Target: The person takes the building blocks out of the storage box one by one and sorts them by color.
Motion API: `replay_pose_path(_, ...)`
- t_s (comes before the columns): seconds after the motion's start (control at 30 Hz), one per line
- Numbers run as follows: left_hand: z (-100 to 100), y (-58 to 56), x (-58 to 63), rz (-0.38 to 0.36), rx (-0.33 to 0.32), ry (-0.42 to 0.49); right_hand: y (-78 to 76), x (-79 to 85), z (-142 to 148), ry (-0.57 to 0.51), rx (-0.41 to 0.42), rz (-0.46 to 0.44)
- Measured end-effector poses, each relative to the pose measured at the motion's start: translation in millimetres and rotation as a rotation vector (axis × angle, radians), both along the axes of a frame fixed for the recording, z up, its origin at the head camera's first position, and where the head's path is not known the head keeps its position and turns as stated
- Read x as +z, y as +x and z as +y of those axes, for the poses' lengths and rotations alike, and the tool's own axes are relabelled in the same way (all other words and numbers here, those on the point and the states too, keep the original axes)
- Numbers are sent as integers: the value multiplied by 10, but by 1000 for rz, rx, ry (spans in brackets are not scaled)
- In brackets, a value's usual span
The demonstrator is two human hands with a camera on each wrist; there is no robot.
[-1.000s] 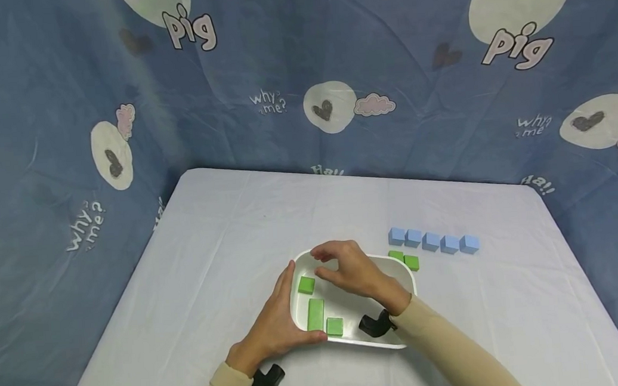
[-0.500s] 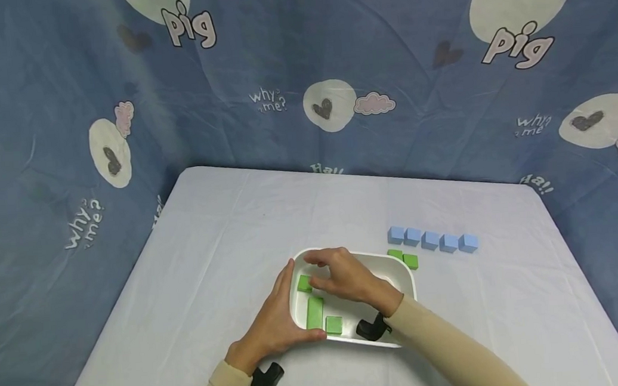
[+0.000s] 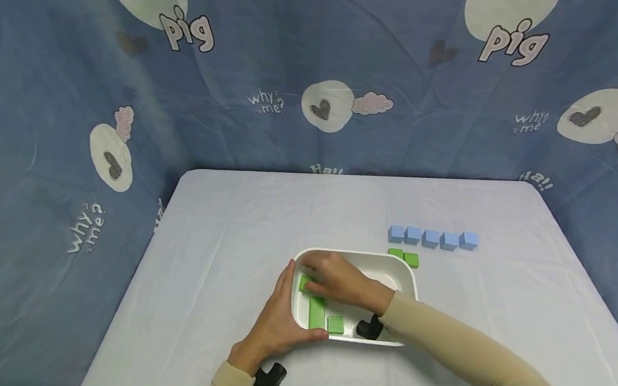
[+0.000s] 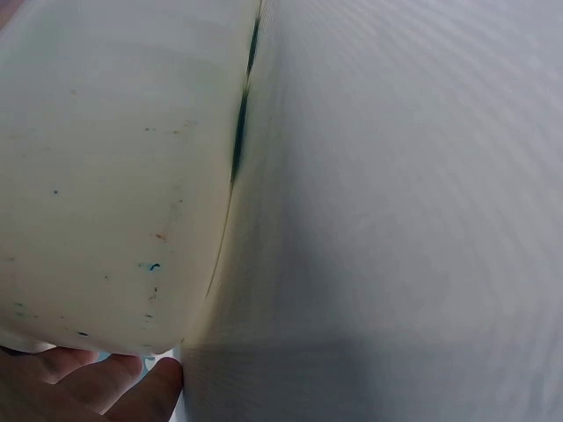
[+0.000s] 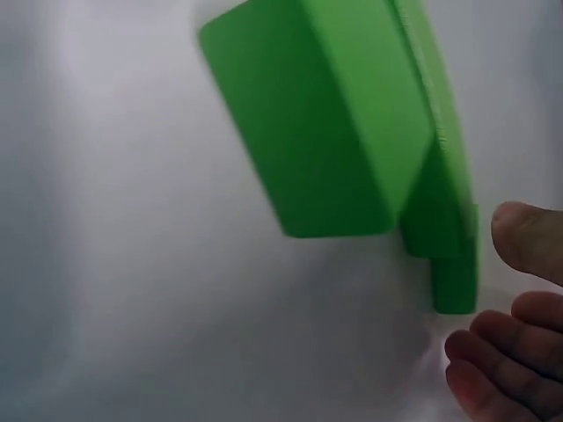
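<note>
A white plastic tray point(image 3: 378, 263) lies on the table. My left hand point(image 3: 275, 318) grips its left end, thumb at the near rim and fingers along the side wall; the left wrist view has the fingers point(image 4: 154, 391) against the tray's outer wall. Inside are a green cube point(image 3: 305, 282) at the far left, a green rectangular block point(image 3: 317, 313) nearer, and another green cube point(image 3: 336, 324) beside that block. My right hand point(image 3: 344, 280) reaches low inside, thumb overlapping the far-left cube. In the right wrist view, thumb and fingers point(image 5: 501, 356) stand apart close to that cube point(image 5: 456, 286).
Two green cubes point(image 3: 411, 260) touch the outside of the tray's far right corner in the head view. Beyond them, several blue cubes point(image 3: 430, 238) form a row. A white cloth covers the table point(image 3: 236, 222), and a blue printed curtain point(image 3: 262, 142) hangs behind it.
My right hand has moved left and down into the tray, over the far-left green cube. The left hand stays at the tray's end.
</note>
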State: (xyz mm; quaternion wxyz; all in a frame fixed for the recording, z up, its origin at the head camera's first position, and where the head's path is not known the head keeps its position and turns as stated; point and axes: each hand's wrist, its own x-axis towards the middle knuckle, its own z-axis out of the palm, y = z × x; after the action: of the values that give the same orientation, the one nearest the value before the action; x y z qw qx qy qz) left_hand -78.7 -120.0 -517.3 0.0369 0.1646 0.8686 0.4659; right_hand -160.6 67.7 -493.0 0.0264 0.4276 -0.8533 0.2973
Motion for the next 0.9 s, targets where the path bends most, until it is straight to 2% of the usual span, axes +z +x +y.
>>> replay_pose_path(0.17, 8, -5, 11, 9, 0, -6, 28, -15, -53, 66, -53, 94)
replay_pose_path(0.27, 8, -8, 18, 16, -2, -12, 47, 1, -83, 111, -84, 115)
replay_pose_path(0.43, 7, -13, 33, 18, -12, -14, 78, 34, -99, 187, -108, 78)
replay_pose_path(0.57, 6, -11, 41, 13, -8, -12, 78, 43, -98, 213, -85, 72)
replay_pose_path(0.73, 11, -2, 40, -15, -5, -6, 63, 64, -67, 192, -32, 50)
replay_pose_path(0.9, 6, 11, 28, -31, -2, -18, 64, 155, -11, 122, 19, -44)
